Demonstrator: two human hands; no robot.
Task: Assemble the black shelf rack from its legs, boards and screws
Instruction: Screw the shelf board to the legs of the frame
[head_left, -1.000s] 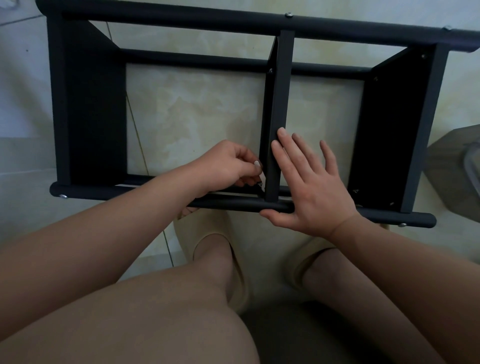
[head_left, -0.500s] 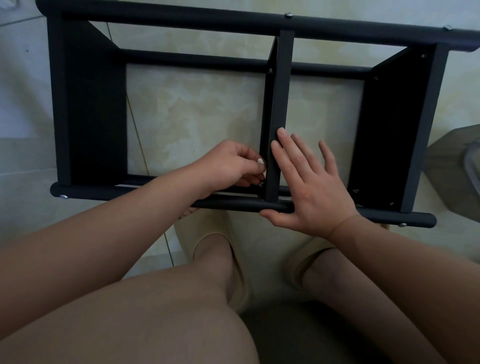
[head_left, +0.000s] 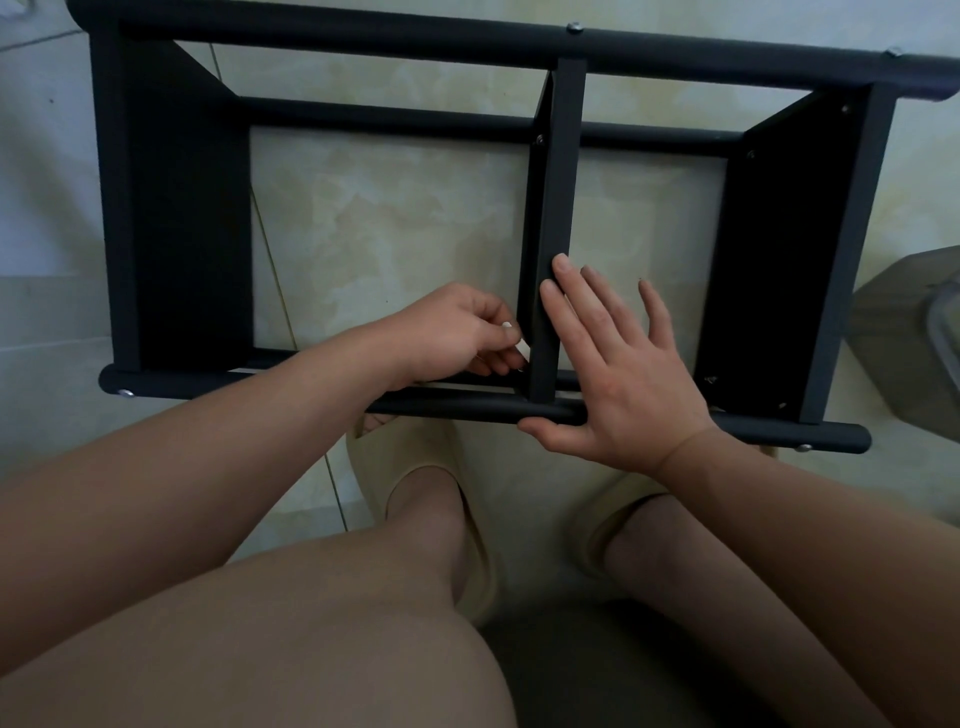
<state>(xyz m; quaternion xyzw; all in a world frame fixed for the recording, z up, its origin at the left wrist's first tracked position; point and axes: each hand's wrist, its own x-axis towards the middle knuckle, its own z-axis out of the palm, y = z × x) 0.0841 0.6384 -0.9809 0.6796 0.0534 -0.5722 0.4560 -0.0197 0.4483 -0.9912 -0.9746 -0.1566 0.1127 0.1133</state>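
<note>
**Black shelf rack (head_left: 779, 249) on its side, both hands at the middle board**

Hard to make out: a small screw (head_left: 520, 368) at the near end of the middle board (head_left: 558, 208), showing only as a glint under the left hand (head_left: 457, 332). Fingers there curled, tips pinching at that screw against the board's left face. Cut off by the right edge: a grey object (head_left: 904, 338), kind unclear. Far leg tube (head_left: 363, 39) clipped at the top left corner.

Matte black throughout, lying on the tiled floor (head_left: 395, 223). Three boards edge-up between round leg tubes, with silver screw heads (head_left: 124, 393) near the tube ends.

Right hand (head_left: 618, 374) flat, fingers straight along the middle board's right face, thumb beneath the near leg tube (head_left: 457, 408).

Bare floor visible through both bays. Near tube just over the toes of beige slippers (head_left: 415, 457), with knees and forearms crowding the near side.
</note>
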